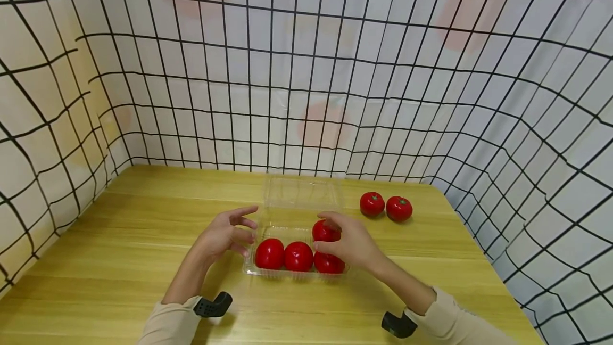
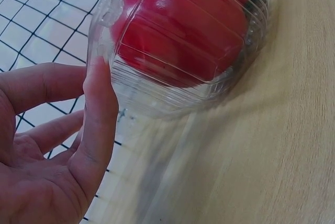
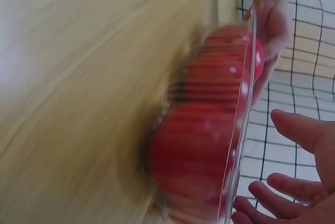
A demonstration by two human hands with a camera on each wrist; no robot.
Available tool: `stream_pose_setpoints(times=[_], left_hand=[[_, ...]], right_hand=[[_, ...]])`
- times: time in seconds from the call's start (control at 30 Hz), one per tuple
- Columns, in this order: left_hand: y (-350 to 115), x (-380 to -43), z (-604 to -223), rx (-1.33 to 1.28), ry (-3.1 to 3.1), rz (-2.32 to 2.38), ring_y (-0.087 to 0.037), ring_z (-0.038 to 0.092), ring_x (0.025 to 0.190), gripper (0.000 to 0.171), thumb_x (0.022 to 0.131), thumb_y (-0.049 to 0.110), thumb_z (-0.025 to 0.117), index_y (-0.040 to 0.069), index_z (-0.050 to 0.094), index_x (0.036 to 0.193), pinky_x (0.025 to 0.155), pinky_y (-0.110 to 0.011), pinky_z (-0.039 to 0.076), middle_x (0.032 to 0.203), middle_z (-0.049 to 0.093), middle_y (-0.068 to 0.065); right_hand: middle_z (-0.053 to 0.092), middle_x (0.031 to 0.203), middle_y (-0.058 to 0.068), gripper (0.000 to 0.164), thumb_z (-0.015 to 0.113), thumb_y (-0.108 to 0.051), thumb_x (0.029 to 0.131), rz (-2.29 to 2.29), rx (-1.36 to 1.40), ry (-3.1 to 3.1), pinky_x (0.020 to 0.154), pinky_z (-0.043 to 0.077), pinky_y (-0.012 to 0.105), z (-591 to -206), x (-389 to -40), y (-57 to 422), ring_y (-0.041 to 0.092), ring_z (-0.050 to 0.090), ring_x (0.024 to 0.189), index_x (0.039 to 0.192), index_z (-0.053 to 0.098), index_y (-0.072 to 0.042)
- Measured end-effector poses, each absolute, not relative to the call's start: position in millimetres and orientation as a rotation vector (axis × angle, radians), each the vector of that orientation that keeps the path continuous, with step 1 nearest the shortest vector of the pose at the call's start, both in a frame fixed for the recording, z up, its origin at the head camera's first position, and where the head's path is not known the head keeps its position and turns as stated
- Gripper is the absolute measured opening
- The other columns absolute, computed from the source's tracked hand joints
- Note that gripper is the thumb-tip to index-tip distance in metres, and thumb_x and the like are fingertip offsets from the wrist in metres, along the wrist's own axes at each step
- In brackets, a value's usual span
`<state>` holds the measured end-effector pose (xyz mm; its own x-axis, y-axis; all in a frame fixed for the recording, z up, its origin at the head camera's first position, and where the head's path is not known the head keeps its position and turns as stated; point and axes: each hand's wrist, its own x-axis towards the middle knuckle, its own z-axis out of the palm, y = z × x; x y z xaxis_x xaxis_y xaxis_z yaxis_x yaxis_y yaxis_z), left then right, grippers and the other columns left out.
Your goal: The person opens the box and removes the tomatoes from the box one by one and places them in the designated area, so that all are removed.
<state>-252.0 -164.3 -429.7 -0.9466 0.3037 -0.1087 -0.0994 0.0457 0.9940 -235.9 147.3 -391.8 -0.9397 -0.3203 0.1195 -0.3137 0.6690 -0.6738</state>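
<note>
A clear plastic clamshell box (image 1: 292, 274) lies on the table with its lid (image 1: 303, 191) folded back. Three red tomatoes (image 1: 298, 256) line its front row, and another tomato (image 1: 322, 229) sits behind them at the right. My left hand (image 1: 229, 234) is at the box's left side, fingers apart; in the left wrist view a fingertip (image 2: 98, 72) touches the rim. Over the right end, my right hand (image 1: 351, 241) partly hides the tomatoes there. The right wrist view shows that hand's fingers (image 3: 288, 187) spread beside the rim with nothing in them.
Two more tomatoes, one (image 1: 372, 204) left of the other (image 1: 399, 208), stand on the wooden table (image 1: 143, 228) right of the lid. A white cloth wall with black grid lines (image 1: 306, 95) encloses the back and both sides.
</note>
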Motion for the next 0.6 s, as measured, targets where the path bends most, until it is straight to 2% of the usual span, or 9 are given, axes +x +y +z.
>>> stream_pose_setpoints(times=[0.33,0.43,0.6], left_hand=[[-165.5,-252.6,-430.1,0.187,2.036,1.976,-0.022,0.063,0.079,0.074,0.086,-0.009,0.062,0.003,0.038,0.155,0.057,-0.031,0.062,0.125,0.051,-0.030],[-165.5,-252.6,-430.0,0.187,2.033,1.976,-0.022,0.063,0.079,0.075,0.086,-0.009,0.061,0.003,0.037,0.155,0.057,-0.031,0.062,0.125,0.051,-0.030],[-164.2,-252.7,-429.4,0.189,2.034,1.973,-0.022,0.063,0.080,0.074,0.086,-0.009,0.061,0.003,0.037,0.155,0.057,-0.031,0.062,0.125,0.051,-0.030]], right_hand=[[0.069,0.126,0.014,0.062,0.084,-0.031,0.082,-1.163,-0.696,2.791,0.100,0.054,0.055,-391.6,-230.0,124.2,0.034,0.063,0.119,0.137,0.063,-0.013],[0.069,0.127,0.012,0.060,0.084,-0.032,0.083,-1.171,-0.722,2.758,0.098,0.053,0.056,-390.3,-227.9,116.4,0.035,0.062,0.120,0.136,0.063,-0.014],[0.069,0.127,0.007,0.060,0.083,-0.035,0.083,-1.143,-0.734,2.728,0.091,0.055,0.048,-389.2,-226.8,105.5,0.033,0.061,0.119,0.138,0.063,-0.018]])
